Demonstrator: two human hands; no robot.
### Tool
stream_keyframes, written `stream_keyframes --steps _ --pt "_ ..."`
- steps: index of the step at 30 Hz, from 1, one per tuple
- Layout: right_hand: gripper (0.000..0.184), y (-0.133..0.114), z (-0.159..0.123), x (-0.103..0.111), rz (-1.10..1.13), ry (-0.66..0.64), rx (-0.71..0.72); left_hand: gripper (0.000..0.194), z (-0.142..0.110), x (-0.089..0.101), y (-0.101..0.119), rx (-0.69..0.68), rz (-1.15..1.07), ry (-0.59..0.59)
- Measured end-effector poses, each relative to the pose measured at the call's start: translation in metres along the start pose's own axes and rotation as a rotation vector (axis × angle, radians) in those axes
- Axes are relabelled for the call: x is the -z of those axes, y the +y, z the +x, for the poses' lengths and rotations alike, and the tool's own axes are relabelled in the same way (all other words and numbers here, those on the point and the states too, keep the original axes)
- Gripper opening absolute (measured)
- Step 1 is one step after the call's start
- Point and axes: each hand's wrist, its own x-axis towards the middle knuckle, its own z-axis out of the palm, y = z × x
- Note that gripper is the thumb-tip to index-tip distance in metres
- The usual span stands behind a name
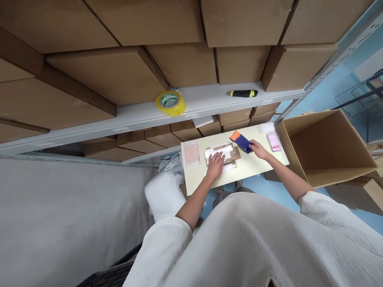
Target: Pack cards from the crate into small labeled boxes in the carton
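Note:
My left hand (216, 165) lies with fingers spread on a small pile of white pieces with gold-coloured corners (229, 148). A flat brown cardboard piece (235, 154) sticks out from the pile on the right. My right hand (258, 149) grips the near end of a flat dark blue packet with an orange end (241, 142), tilted just above the tabletop. On the left of the cream table (196, 177) lies a flat pinkish packet (192, 154) in clear wrap. A pink and white item (274, 142), partly blurred, rests at the right.
Above the table, a shelf (203, 99) holds a yellow tape roll (170, 103), a black and yellow utility knife (243, 93) and stacked cardboard boxes (176, 20). An open carton (332, 147) stands right of the table. White wrapping material (164, 195) is bunched on the left.

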Motion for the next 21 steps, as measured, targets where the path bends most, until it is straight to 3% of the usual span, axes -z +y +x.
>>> stream_keyframes --steps 5,9,16,21 --pt "0.047 -0.046 0.016 -0.032 0.022 -0.136 -0.015 0.051 0.003 0.002 0.007 0.020 -0.049 0.028" --pt "0.059 -0.064 0.024 -0.051 -0.056 -0.240 0.040 0.051 0.006 0.004 0.012 0.029 -0.087 0.052" --pt "0.049 -0.057 0.039 -0.058 -0.250 -0.299 0.062 0.046 0.000 0.010 0.004 0.035 -0.154 0.063" --pt "0.052 -0.047 0.040 -0.057 -0.395 -0.242 0.124 0.038 -0.013 0.016 -0.006 0.118 -0.308 0.156"
